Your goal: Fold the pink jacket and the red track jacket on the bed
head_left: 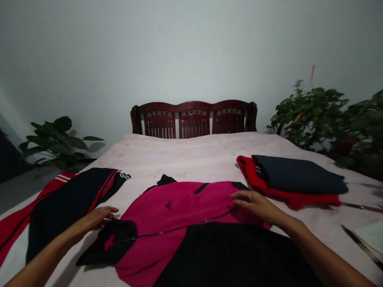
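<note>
A pink and black zip-up jacket lies spread on the bed, its collar to the left and a black logo on the chest. One black sleeve crosses its near side. My left hand is just beside the black collar, fingers stretched out with nothing in them; whether it touches the collar I cannot tell. Over the jacket's right end, near the hem, is my right hand. Its fingers are extended and seem to rest lightly on the pink cloth. Part of the near side is cut off by the frame's bottom edge.
Red and dark navy clothes with white stripes lie at left. A folded dark garment rests on a folded red garment at right. Behind the pale bedsheet stands a wooden headboard. Leafy plants flank the bed.
</note>
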A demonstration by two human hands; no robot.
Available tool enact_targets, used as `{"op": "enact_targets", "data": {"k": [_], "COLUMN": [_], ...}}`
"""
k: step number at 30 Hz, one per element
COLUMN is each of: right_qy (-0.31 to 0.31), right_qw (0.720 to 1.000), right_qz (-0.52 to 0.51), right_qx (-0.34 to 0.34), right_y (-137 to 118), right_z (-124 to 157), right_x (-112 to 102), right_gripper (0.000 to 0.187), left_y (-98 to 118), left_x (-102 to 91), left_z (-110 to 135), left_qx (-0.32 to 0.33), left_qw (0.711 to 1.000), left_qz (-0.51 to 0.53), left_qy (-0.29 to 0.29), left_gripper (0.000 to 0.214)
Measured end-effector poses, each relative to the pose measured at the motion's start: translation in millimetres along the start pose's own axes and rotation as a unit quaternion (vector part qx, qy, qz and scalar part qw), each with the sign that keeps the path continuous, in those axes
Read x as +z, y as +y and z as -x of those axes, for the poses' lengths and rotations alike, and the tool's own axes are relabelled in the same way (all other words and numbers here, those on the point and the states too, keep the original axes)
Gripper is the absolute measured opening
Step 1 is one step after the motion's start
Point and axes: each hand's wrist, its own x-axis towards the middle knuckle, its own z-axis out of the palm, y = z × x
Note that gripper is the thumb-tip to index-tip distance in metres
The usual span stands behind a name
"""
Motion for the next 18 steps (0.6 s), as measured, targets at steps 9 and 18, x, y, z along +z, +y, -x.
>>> {"op": "enact_targets", "data": {"k": [9, 18], "right_qy": [0.029, -0.176], "right_qw": [0.946, 0.939], "right_qz": [0.293, 0.244], "right_qx": [0.135, 0.166], "right_y": [53.4, 16.8], "right_z": [-136.6, -141.2], "right_x": [43.7, 33.9], "right_gripper": [0.045, 0.038], "left_y": [67.7, 106.2], "left_x": [64.7, 127.2], "left_z": [-78.3, 12.6], "left_qx": [0.095, 0.386], "left_qw": [0.980, 0.894], "left_qz": [-0.173, -0.220], "left_qy": [0.026, 0.047], "left_gripper": [0.062, 0.025]}}
